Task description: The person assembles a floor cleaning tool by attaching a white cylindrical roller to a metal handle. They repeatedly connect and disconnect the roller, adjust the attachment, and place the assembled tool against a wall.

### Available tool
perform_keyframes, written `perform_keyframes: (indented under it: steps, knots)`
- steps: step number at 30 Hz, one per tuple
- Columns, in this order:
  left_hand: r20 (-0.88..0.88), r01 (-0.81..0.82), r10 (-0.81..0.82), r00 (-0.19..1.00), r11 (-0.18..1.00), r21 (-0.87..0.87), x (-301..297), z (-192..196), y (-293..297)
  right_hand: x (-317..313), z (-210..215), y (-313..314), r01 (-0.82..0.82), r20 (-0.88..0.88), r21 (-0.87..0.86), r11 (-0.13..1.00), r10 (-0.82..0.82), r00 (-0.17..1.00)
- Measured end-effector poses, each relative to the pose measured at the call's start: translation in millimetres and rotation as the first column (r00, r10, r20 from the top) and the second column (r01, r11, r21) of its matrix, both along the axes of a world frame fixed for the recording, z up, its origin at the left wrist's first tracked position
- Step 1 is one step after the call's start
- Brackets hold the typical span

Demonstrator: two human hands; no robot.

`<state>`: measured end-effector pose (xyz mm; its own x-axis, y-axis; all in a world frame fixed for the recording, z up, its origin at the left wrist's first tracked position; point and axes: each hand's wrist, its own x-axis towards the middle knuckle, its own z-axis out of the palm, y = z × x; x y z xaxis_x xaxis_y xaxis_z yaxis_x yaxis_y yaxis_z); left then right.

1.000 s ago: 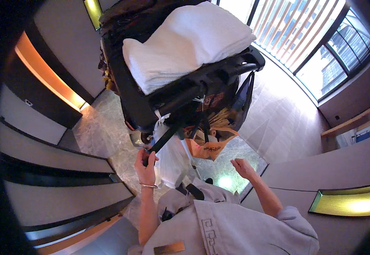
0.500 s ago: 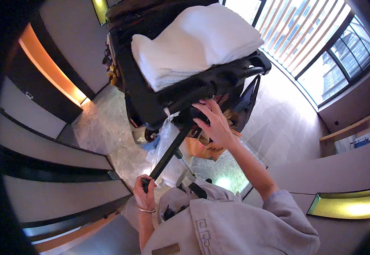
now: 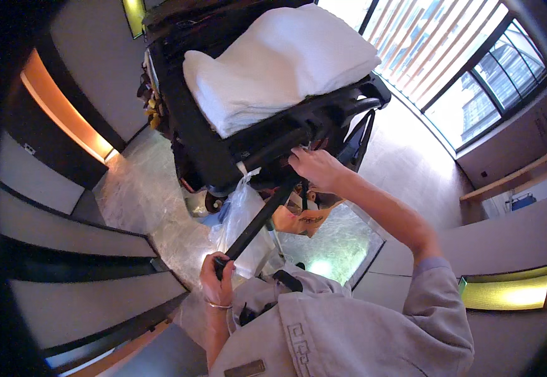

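A black housekeeping cart [image 3: 214,154] stands in front of me with folded white towels [image 3: 280,63] on its top. Near my body, my left hand [image 3: 217,276] is wrapped round the lower end of a long black bar [image 3: 258,223], which slants up toward the cart's front. My right hand [image 3: 317,168] is at the front edge of the cart, beyond the bar's upper end. Its fingertips are pinched together, and what lies between them is hidden. A clear plastic bag [image 3: 242,207] hangs from the cart beside the bar.
An orange paper bag [image 3: 302,221] is below the cart's front. Grey wall panels [image 3: 79,251] run along the left, with a lit orange niche [image 3: 66,110]. A slatted window [image 3: 430,50] is at the far right. A glowing yellow panel [image 3: 506,292] is on the right wall.
My right hand has gone from spread fingers near the bar's upper end to a pinch at the cart's edge. My left hand keeps its hold. The view has shifted slightly.
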<state>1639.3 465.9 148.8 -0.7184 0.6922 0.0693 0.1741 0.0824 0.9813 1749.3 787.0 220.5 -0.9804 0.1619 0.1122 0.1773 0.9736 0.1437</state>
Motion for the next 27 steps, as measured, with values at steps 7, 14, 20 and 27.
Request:
perform_keyframes:
  steps: [7, 14, 20, 27]
  knots:
    - [0.017, 0.06, -0.06, 0.998, 0.998, -0.006, -28.4, -4.4, 22.8, 24.8, -11.8, 10.4, -0.147, -0.513, -0.19, 0.971, 0.029, 0.858]
    - [-0.037, 0.117, -0.118, 0.992, 0.993, -0.034, -52.6, -8.4, 39.8, 73.0, 23.5, -16.8, -0.102, -0.594, -0.722, 0.684, -0.537, 0.599]
    - [-0.038, 0.1, -0.104, 0.994, 0.991, -0.087, -53.0, -6.9, 56.7, 201.8, -70.8, 28.7, 0.731, -0.455, -0.102, 0.674, -0.685, 0.568]
    - [-0.161, 0.029, -0.048, 0.986, 0.992, -0.121, -78.6, -55.7, 54.8, 177.5, -188.1, 67.1, 0.395, -0.145, -0.828, 0.398, -0.833, 0.534]
